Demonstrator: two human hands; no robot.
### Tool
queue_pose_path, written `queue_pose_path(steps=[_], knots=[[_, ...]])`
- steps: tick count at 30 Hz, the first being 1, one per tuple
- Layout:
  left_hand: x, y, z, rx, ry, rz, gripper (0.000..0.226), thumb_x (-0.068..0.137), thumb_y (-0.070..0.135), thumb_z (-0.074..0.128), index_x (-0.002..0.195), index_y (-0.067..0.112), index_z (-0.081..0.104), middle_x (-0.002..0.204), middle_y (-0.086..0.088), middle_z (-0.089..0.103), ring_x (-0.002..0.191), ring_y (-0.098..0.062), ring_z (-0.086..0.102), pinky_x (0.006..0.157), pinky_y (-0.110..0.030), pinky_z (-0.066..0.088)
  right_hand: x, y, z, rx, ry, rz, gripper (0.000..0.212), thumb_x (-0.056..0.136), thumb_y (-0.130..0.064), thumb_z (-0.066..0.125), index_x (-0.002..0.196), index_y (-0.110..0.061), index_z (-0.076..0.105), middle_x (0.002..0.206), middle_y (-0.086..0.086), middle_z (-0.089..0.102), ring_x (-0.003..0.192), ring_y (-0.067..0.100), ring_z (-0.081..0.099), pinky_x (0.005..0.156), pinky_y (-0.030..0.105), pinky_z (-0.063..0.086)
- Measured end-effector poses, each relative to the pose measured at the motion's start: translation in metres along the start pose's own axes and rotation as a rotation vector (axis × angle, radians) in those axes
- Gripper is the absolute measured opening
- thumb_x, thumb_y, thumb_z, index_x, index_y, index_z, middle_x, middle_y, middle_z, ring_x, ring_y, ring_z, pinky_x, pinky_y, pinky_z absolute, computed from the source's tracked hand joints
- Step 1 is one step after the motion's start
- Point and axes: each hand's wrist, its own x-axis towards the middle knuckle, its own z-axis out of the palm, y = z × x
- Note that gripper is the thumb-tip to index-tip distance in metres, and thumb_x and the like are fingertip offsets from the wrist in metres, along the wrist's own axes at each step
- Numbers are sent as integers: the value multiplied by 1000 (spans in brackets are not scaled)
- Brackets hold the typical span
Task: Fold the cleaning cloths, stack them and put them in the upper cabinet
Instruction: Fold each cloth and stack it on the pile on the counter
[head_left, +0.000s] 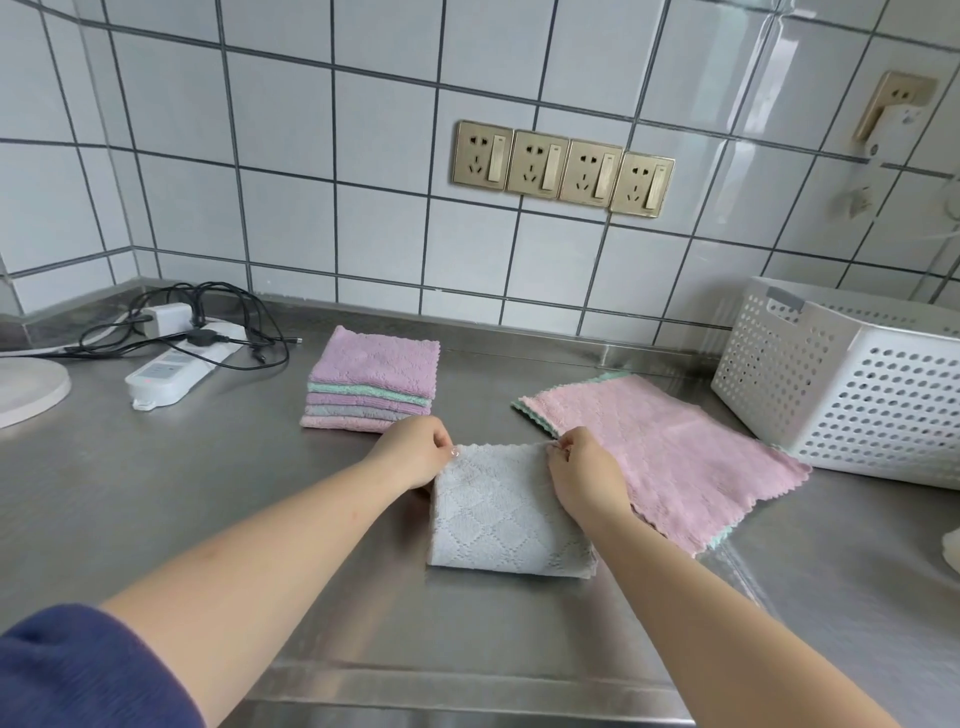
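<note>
Grey cloth pinched at far corners by left hand, right hand, white basket alongside

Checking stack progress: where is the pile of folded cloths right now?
In the head view the folded pile sits on the steel counter, left of centre, just behind the left hand, right of the power strip.

White tiled wall with dark grout — four brass sockets — above steel counter.

bright, even light | soft glare on steel counter | wide-angle bending at edges
</note>
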Motion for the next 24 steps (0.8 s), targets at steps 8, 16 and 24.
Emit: queue_pose_path(steps=[8,16,24], knots=[[3,-1,4,190,110,75,20,90,23,54,109,21,59,118,0,59,109,-21,56,91,-35,45,9,2,11,-146,24,-44,13,91,-22,48,100,-13,52,88,7,65,83,28,59,61,29,39],[-25,25,40,583,-249,321,53,97,41,30,143,14,28,154,-7,24,143,-25,18,116,-43,13,12,4,7,-109,-16,-9,20,90,-18,50,108,-12,54,112,9,59,87,26,55,69,29,41],[-30,22,44,596,-255,289,56,98,32,22,149,15,9,158,-2,7,146,-21,2,118,-45,1,-37,-16,18,-348,-178,-427,45,98,-35,21,139,-31,40,149,-14,35,140,9,26,114,49,14]])
